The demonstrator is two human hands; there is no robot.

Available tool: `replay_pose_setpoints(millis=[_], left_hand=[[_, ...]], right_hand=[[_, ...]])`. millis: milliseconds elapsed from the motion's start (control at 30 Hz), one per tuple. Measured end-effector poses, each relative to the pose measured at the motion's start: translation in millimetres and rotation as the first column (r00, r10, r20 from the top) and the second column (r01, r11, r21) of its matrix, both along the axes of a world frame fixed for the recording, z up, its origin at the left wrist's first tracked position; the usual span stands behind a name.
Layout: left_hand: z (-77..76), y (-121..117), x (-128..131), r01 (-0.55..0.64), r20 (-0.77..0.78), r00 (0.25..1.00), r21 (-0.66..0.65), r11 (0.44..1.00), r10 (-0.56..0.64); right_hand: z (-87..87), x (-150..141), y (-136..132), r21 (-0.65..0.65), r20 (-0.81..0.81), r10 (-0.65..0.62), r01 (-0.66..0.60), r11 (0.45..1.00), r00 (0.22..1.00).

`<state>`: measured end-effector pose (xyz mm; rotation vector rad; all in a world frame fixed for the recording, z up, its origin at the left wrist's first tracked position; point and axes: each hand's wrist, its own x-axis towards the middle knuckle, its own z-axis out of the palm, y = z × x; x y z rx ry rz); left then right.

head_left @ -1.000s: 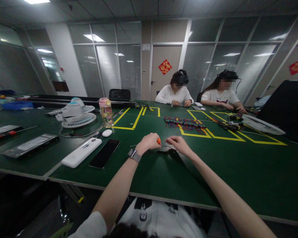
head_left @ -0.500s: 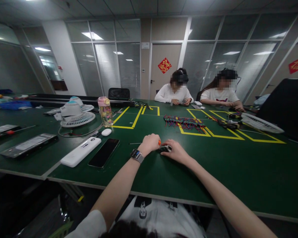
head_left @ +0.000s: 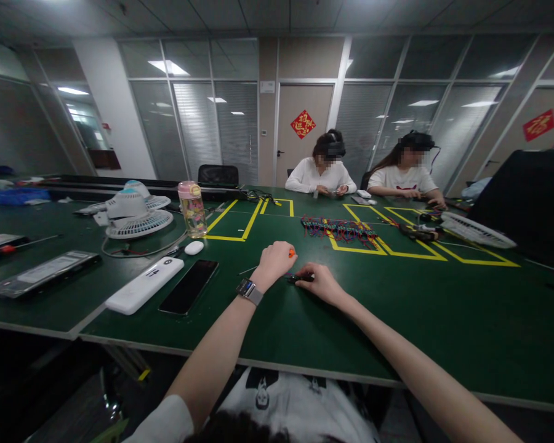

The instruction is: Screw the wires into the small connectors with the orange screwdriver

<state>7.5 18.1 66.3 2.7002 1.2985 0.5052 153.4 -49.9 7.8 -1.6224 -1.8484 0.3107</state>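
Note:
My left hand (head_left: pixel 276 259), with a watch on its wrist, is closed around a screwdriver (head_left: pixel 292 253). Its orange handle end shows past my fingers, and the thin metal shaft points out to the left. In my right hand (head_left: pixel 322 283), a small dark part (head_left: pixel 295 279) is pinched between thumb and fingers; thin wires seem to run from it. The part sits low over the green table (head_left: pixel 277 326), just below and right of my left hand. Its exact kind is too small to make out.
Left of my hands lie a black phone (head_left: pixel 189 287), a white power bank (head_left: pixel 145 285) and a white case (head_left: pixel 194 247). Behind stand a bottle (head_left: pixel 192 212) and small fans (head_left: pixel 138 221). Wired strips (head_left: pixel 339 229) lie ahead. Two people sit across the table.
My right hand has come down and taken hold of the small dark part, which lay on the table earlier. My left hand stays near the same place, still gripping the screwdriver.

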Motion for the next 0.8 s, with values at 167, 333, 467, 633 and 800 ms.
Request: replay_pose_setpoints(millis=[167, 333, 467, 633, 800], left_hand=[[2.2, -2, -1, -0.005, 0.033, 0.999, 0.016, 1.0, 0.004], [6.6, -5, -4, 0.024, 0.052, 0.998, 0.006, 1.0, -0.025], [8.4, -7, -3, 0.047, 0.041, 0.998, -0.034, 0.998, -0.045], [6.7, -11, 1, 0.064, 0.002, 0.998, -0.009, 0.998, -0.064], [5.6, -13, 2, 0.085, 0.003, 0.996, -0.01, 0.996, -0.085]], right_hand=[[2.5, 18, -7, -0.024, 0.046, -0.035, 0.036, 0.999, 0.998], [2.5, 79, -36, -0.02, 0.039, -0.223, 0.224, 0.974, 0.974], [-5.5, 148, -81, -0.013, -0.003, -0.456, 0.456, 0.89, 0.89], [-13.0, 245, -144, -0.042, 0.016, -0.738, 0.738, 0.674, 0.675], [-13.3, 322, -179, -0.106, 0.091, -0.886, 0.889, 0.446, 0.455]])
